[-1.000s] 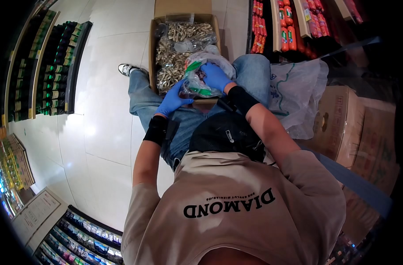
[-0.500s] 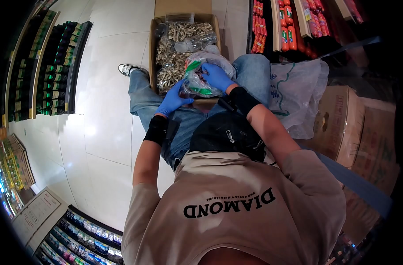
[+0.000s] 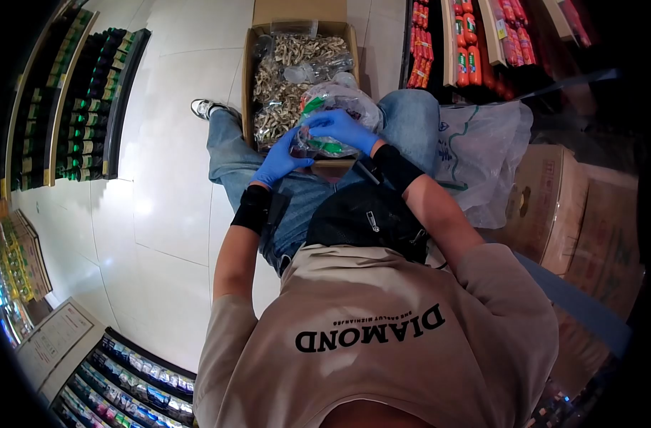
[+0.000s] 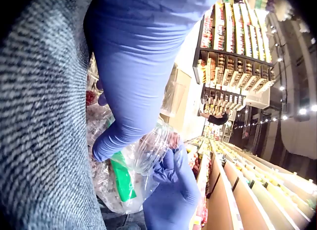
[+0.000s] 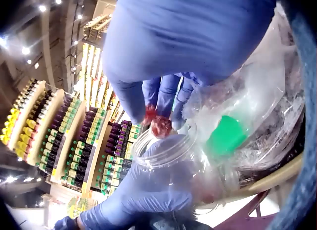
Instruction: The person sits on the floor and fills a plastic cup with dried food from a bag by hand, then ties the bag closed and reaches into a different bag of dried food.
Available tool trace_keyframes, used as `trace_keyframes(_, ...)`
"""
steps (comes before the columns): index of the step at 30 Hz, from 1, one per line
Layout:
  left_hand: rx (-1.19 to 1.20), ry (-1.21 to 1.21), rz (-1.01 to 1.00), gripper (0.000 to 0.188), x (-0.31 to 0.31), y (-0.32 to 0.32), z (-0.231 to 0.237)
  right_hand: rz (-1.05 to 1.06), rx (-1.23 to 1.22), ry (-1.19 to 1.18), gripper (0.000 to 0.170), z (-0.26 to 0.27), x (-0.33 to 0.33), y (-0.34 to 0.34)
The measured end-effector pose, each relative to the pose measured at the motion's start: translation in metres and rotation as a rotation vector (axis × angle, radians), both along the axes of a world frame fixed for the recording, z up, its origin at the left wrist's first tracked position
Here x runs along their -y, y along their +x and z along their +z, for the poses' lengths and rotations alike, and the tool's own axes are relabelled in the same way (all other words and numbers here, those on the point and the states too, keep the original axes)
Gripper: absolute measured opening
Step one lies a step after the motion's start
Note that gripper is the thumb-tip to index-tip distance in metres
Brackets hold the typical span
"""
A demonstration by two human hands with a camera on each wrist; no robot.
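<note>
A clear plastic jar [image 5: 166,178] with a threaded mouth is gripped by my blue-gloved left hand [image 3: 277,162]. Right above that mouth, my gloved right hand [image 3: 343,130] pinches small dark-red wrinkled pieces [image 5: 161,127] between thumb and fingers. Beside the jar lies a clear plastic bag [image 3: 364,107] with green print [image 5: 227,135], its dark reddish contents partly showing. The bag sits at the near end of an open cardboard box [image 3: 247,93], which holds what look like dried sliced mushrooms [image 3: 304,48] in clear plastic.
The box stands between my legs on the tiled floor [image 3: 175,107]. More clear jars [image 3: 318,71] lie in it. To the right are a crumpled plastic sheet [image 3: 482,157] and cartons [image 3: 539,207]. Stocked shelves [image 3: 90,107] line the left, with sausage racks [image 3: 471,53] at upper right.
My right hand has come out of the bag and moved left, over the jar mouth, with reddish pieces between its fingers. The left hand has stayed in place.
</note>
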State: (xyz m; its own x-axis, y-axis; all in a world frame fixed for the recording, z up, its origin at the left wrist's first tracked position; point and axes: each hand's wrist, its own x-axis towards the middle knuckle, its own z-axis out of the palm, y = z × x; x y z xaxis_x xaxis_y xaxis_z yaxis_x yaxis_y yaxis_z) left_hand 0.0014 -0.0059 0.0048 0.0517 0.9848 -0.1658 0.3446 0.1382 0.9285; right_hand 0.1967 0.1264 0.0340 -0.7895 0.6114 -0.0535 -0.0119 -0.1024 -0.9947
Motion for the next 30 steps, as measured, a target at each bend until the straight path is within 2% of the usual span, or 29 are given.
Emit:
trace_keyframes(2,0.026,0.007,0.0,0.095,0.0,-0.001,-0.002,0.11,0.262,0.179,0.025,0.009,-0.001,0.003)
trace_keyframes(6,0.032,0.015,-0.004,0.094,0.0,0.001,0.003,0.114,0.259,0.13,0.025,0.014,-0.002,0.004)
trace_keyframes(8,0.022,0.005,0.0,0.094,0.0,0.001,0.003,0.096,0.149,-0.031,0.026,0.003,-0.005,0.004)
trace_keyframes(15,0.087,-0.017,-0.004,0.093,-0.001,0.0,-0.002,0.138,0.184,-0.083,0.026,0.007,-0.001,0.003)
trace_keyframes(17,0.099,-0.019,-0.004,0.093,-0.001,0.0,-0.001,-0.043,0.159,0.266,0.026,0.005,0.004,0.002)
trace_keyframes(21,0.058,-0.012,0.003,0.093,0.0,0.0,0.003,-0.198,0.314,0.229,0.025,-0.001,-0.011,0.007)
trace_keyframes(23,0.076,-0.028,0.004,0.094,-0.001,0.001,0.004,-0.146,0.546,0.552,0.021,-0.032,-0.02,0.013)
trace_keyframes(24,0.048,-0.019,-0.002,0.094,-0.001,0.0,0.004,-0.147,0.546,0.553,0.021,-0.041,-0.018,0.018)
trace_keyframes(26,0.02,-0.01,-0.008,0.094,-0.001,0.0,0.004,-0.177,0.532,1.104,0.018,-0.055,-0.015,0.023)
trace_keyframes(30,0.028,0.018,-0.002,0.094,0.0,0.001,0.0,-0.059,0.539,1.093,0.015,-0.062,-0.022,0.022)
